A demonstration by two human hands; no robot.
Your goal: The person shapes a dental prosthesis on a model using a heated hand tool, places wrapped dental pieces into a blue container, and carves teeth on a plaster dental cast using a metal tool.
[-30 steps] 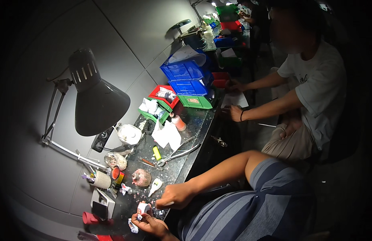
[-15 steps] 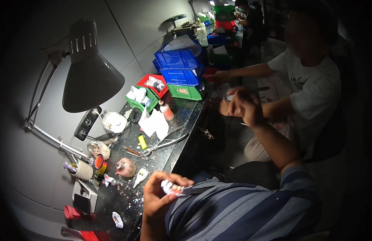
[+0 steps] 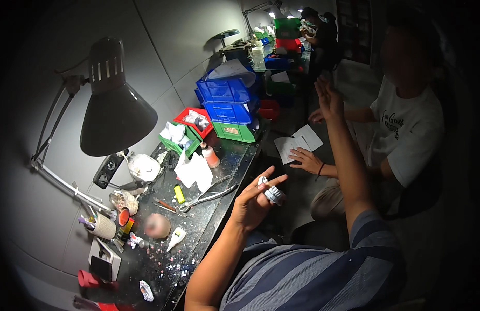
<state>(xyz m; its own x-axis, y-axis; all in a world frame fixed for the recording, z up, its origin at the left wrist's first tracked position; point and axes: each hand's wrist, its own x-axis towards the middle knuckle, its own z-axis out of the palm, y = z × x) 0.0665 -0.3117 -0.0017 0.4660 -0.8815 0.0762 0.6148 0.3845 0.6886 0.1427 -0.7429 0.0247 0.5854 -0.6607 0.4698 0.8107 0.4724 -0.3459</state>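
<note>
My left hand (image 3: 253, 203) is raised beyond the bench edge, its fingers closed round a small whitish dental cast (image 3: 273, 195) with a ridged row of teeth. Two of its fingers stretch out past the cast. Farther off, my right hand (image 3: 330, 101) is held up in the air, open, with nothing visible in it. Below and left of that hand, a folded white sheet of paper (image 3: 302, 144) lies under the hand (image 3: 305, 160) of a person seated at the right. The person's other hand is near the paper's far side.
On the dark bench (image 3: 219, 194) lie metal pliers (image 3: 211, 197), a yellow lighter (image 3: 179, 194), a white tube (image 3: 176, 238), a round jar (image 3: 157, 226), a pink-liquid bottle (image 3: 210, 155) and scattered chips. Stacked blue bins (image 3: 227, 93) stand behind. A desk lamp (image 3: 118, 114) overhangs the left side.
My left hand has moved up and right with the dental cast, turning it. My right hand has risen and opened away from the other person's hands. The paper now shows plainly.
</note>
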